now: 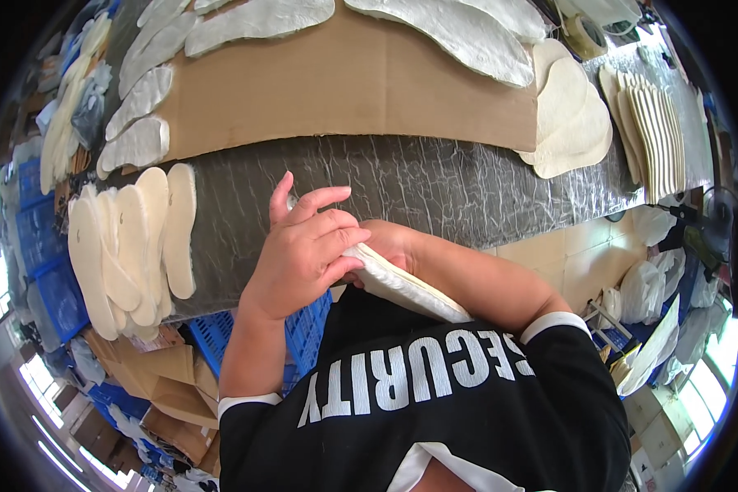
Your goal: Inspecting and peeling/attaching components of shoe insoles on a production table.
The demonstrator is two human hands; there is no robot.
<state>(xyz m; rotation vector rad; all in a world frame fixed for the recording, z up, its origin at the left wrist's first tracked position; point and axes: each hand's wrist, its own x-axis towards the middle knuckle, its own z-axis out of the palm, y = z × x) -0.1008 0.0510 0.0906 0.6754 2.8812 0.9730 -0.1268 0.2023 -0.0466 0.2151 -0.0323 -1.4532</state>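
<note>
Left fingers (pixel 342 239) pinching a cream insole (pixel 403 287), right hand (pixel 392 243) against it, fingers' grip unclear, blue crate (pixel 307 330) below, contents unclear

Glaring windows (pixel 701 414) at both sides, sheen on dark tabletop (pixel 435 184), bowed edges, black corners.

The held insole (pixel 410 289) looks like soft, matt cloth, fuzzy along its edge. Crinkled, glossy plastic seems to cover the desk (pixel 238 221). The cardboard (pixel 287 94) is smooth, matt paper; the crate (pixel 307 328), blue plastic; the shirt (pixel 484 426), dull black cloth.
</note>
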